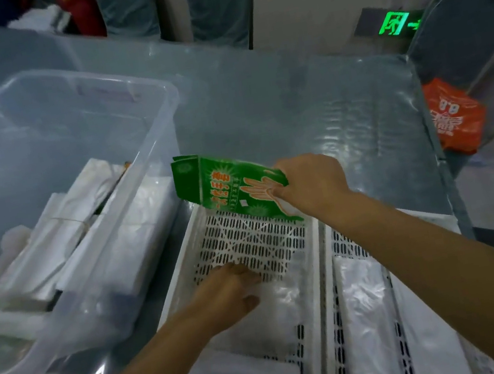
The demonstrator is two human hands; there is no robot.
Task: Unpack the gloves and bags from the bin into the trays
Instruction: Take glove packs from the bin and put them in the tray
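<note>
My right hand [310, 183] grips a green glove box [223, 187] with a hand printed on it, held tilted over the far end of a white slotted tray [314, 260]. My left hand [230, 293] is inside that tray, its fingers curled on a clear plastic bag [281, 307] lying on the tray floor. A second white tray [341, 349] to the right holds folded clear bags [369, 313]. The clear plastic bin [154, 143] on the left holds bundles of white bags [63, 241].
The table is covered with a shiny blue-grey plastic sheet [290, 99]. An orange bag [455, 118] lies past the table's right edge. Covered chairs stand at the back. A green exit sign [394, 24] glows on the far wall.
</note>
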